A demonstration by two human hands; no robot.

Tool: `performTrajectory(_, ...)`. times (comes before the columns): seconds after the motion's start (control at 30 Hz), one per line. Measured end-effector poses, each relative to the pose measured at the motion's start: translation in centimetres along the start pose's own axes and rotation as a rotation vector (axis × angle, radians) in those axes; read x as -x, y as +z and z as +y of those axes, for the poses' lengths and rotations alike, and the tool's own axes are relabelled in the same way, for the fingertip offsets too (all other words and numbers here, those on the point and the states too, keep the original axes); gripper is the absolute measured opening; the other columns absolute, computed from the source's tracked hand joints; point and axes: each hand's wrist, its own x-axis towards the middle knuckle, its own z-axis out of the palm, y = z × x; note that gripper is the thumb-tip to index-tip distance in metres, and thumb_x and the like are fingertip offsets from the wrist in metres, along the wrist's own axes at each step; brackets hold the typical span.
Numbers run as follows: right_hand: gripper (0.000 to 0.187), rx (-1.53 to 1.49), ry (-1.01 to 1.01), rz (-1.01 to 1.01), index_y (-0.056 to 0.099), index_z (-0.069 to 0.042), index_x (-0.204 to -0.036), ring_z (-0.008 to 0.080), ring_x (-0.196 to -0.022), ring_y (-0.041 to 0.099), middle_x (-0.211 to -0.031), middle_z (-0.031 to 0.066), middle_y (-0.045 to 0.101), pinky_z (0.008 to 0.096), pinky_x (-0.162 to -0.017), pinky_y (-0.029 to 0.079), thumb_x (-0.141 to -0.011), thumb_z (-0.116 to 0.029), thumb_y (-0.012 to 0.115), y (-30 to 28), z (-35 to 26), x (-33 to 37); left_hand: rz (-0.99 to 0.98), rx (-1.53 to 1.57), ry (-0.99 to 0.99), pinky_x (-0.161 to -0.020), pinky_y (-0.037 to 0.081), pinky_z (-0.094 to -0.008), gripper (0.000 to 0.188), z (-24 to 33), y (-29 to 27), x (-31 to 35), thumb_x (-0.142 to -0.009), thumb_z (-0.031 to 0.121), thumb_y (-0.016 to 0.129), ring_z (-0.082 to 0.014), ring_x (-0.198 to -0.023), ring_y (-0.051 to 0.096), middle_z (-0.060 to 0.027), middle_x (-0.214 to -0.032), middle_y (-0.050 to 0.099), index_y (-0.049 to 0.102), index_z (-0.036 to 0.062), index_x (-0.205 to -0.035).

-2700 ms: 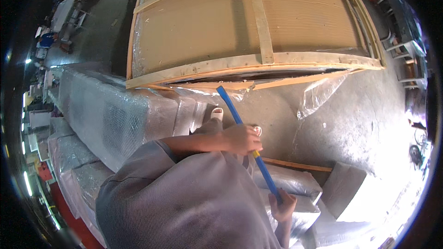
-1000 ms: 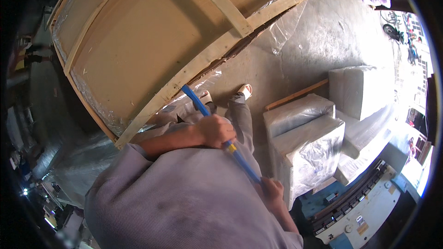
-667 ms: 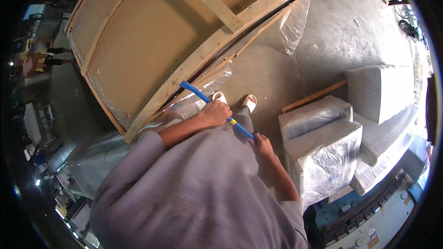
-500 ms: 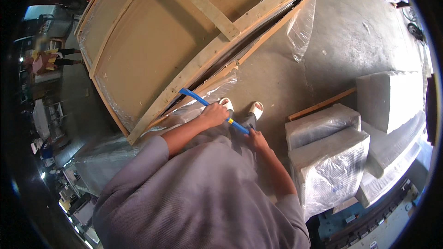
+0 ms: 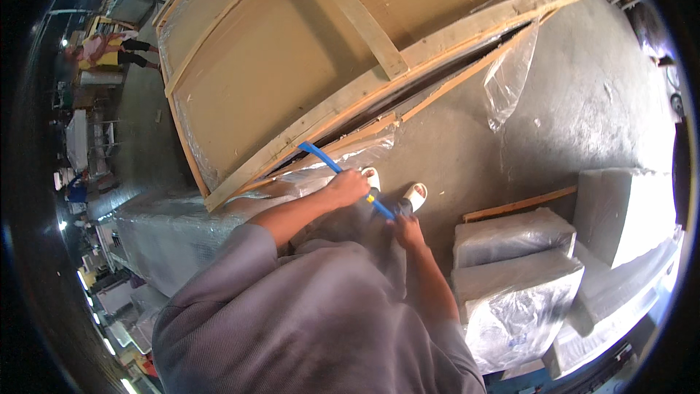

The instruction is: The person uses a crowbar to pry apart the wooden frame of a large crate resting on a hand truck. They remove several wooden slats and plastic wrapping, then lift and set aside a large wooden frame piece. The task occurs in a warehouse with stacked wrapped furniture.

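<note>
A blue pry bar with a yellow band is gripped in both of my hands. My left hand is wrapped round its middle, and my right hand is closed on the lower end. The bar's flat tip lies at the edge of a wooden frame beam on a large crate. Brown cardboard fills the crate's panel between the beams. Along the near side a dark gap runs between the beam and a thinner wooden strip. Whether the tip is wedged into the gap cannot be made out.
Clear plastic film hangs from the crate's right part. Several plastic-wrapped blocks stand at the right, with a loose wooden slat behind them. A bubble-wrapped item lies at the left. Another person is far off at the left.
My view has shifted, so the crate sits farther right and the wrapped blocks lower. Both hands keep their hold on the pry bar, whose tip remains by the beam.
</note>
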Motion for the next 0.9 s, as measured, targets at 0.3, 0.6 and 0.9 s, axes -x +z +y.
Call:
performTrajectory(0.3,0.052,-0.201,-0.005,-0.006,0.053,-0.005,-0.139,0.0415,-0.064,0.067,-0.073,0.0248,0.065,0.048,-0.06,0.053,-0.095,-0.03,0.064,-16.7,-20.4,19.6,0.533,0.474,0.233,-0.061,0.051,-0.0388,0.028,2.3,-11.4,6.0,-0.084,0.026,0.069,-0.0249,-0.059,0.062,-0.0042,-0.06,0.057,0.056,0.0134,-0.062)
performTrajectory(0.6,0.051,-0.247,0.143,-0.078,0.056,-0.002,-0.138,0.0183,-0.072,0.072,-0.085,0.0187,0.073,0.0323,-0.07,0.055,-0.09,-0.014,0.068,-25.0,-36.1,19.7,0.884,0.637,0.313,-0.046,0.044,-0.0379,0.03,-1.1,-15.2,7.7,-0.078,0.02,0.072,-0.0262,-0.048,0.055,-0.0051,-0.054,0.049,0.051,0.0126,-0.059)
performTrajectory(0.9,0.042,-0.14,0.196,0.068,0.064,-0.006,-0.129,0.0296,-0.08,0.074,-0.088,0.0212,0.072,0.0384,-0.073,0.057,-0.09,-0.022,0.071,-12.9,-17.8,16.4,0.467,0.434,0.407,-0.064,0.055,-0.0397,0.014,-0.6,-7.9,4.7,-0.073,0.02,0.07,-0.0277,-0.066,0.066,-0.0064,-0.068,0.061,0.06,0.0112,-0.073)
